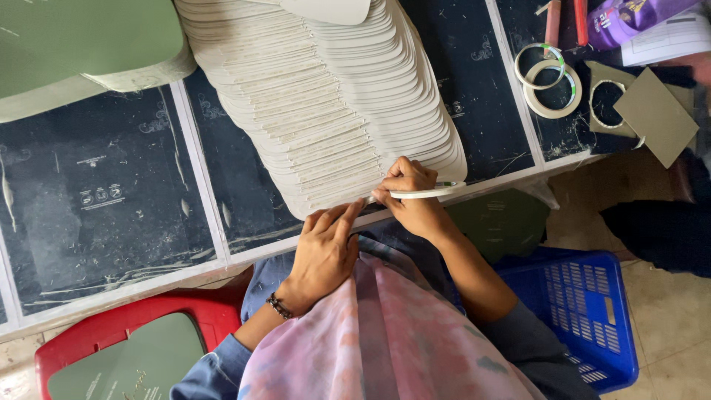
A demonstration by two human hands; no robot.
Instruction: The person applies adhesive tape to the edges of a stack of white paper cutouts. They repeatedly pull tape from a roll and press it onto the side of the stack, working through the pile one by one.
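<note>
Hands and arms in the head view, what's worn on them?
Both are bare hands with no gloves. The left hand has a dark beaded bracelet at the wrist and a blue sleeve pushed up the forearm. The right hand has a bare wrist and a dark grey-blue sleeve near the elbow.

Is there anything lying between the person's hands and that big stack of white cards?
Nothing visible. The right hand, holding a roll of tape, already rests against the near edge of the stack of white cards. The left hand lies just below that edge, fingers pointing at it, with no object between.
</note>
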